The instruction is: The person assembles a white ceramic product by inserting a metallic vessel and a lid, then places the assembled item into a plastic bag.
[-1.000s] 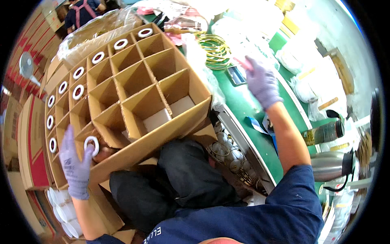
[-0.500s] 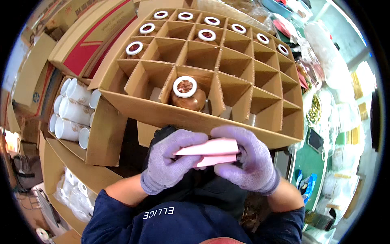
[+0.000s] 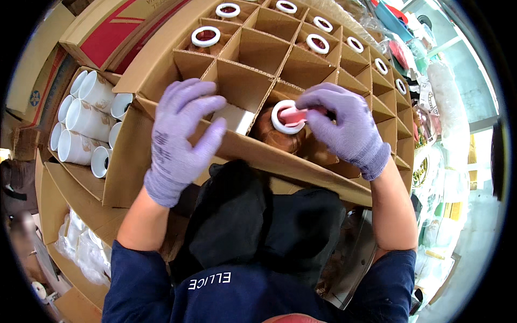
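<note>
A brown rounded jar point(image 3: 277, 135) with a white ring-shaped rim point(image 3: 278, 123) stands in a front compartment of a divided cardboard box point(image 3: 237, 144). My right hand point(image 3: 344, 121), in a lavender glove, pinches a folded pink paper point(image 3: 292, 116); the paper's end dips into the jar's round opening. To the left, my gloved left hand point(image 3: 183, 126) hovers over the box's front edge with its fingers apart and nothing in it. Part of the paper is hidden behind my right fingers.
More white-rimmed jars point(image 3: 205, 36) sit in the back and side compartments, between cardboard dividers point(image 3: 258, 51). White patterned cups point(image 3: 89, 118) fill a smaller carton at the left. Below it lie plastic-wrapped white items point(image 3: 86, 247) in another carton. A red-and-brown carton point(image 3: 116, 35) stands behind.
The pink paper has gone from between both hands to the jar's opening, held by my right hand. My left hand has let go and moved left. The box appears closer.
</note>
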Available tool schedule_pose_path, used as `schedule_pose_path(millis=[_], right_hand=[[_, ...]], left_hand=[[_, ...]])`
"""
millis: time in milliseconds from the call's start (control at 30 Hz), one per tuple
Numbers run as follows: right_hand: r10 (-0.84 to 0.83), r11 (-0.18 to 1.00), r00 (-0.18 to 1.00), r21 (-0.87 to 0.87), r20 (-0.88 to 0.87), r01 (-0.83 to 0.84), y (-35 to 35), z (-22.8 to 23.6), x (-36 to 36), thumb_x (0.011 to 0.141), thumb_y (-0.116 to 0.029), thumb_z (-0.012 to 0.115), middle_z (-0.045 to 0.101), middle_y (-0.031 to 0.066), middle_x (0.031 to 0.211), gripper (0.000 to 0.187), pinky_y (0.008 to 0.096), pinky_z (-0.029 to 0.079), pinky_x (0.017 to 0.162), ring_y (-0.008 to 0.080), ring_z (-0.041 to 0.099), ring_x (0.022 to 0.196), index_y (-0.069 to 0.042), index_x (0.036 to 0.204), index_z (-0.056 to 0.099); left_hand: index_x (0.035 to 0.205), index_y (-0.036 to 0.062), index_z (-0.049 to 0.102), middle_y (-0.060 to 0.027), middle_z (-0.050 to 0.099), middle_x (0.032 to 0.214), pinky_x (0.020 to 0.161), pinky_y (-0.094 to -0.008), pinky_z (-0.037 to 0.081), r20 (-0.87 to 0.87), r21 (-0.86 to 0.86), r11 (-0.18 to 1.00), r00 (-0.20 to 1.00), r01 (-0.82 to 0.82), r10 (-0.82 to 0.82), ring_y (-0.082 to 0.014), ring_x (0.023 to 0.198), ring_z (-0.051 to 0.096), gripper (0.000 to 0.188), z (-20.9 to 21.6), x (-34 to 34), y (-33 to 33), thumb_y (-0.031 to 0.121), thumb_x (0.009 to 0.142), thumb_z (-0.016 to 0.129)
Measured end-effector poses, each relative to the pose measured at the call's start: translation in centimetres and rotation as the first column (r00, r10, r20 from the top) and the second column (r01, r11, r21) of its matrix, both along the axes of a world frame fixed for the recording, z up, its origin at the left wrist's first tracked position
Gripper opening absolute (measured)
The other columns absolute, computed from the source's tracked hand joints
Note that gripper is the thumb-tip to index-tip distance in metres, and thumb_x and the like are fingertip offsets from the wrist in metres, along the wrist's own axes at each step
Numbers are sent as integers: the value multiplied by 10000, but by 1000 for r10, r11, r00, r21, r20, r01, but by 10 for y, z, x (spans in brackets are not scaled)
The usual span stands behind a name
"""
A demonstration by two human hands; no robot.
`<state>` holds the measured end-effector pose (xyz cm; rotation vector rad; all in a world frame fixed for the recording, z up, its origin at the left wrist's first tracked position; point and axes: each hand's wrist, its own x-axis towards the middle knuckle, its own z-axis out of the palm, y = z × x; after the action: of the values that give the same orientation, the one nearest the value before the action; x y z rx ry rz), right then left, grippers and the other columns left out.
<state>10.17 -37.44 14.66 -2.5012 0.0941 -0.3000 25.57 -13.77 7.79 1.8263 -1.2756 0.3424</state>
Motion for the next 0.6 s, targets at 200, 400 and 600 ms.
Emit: schedule_pose_path(millis=[200,400,600], right_hand=[[-31,928,989,-363,142,82,9,-21,-2,879,-43,630,608,212,1235,399,431,479,989,387,593,1157,-29,1275,588],[47,750,997,-658,-56,-72,6,-43,-16,939,-263,586,540,241,1352,475,490,323,1128,415,438,1346,5,1328,550],[10,777,1000,-629,-29,-26,2,-42,-37,987,-553,425,303,230,1589,728,511,187,1205,415,264,1474,-30,1494,429]], left_hand=[[1012,63,652,-128,656,1071,1023,-483,435,196,144,984,978,-100,70,-327,1062,615,237,-4,37,89,119,796,732],[1000,76,676,-124,685,1045,1017,-480,449,215,534,710,886,-459,411,-318,1028,640,222,-47,30,267,157,801,728],[1007,62,701,-145,697,1052,930,-445,489,318,313,386,478,-868,819,-325,1019,649,247,-65,56,409,228,823,692]])
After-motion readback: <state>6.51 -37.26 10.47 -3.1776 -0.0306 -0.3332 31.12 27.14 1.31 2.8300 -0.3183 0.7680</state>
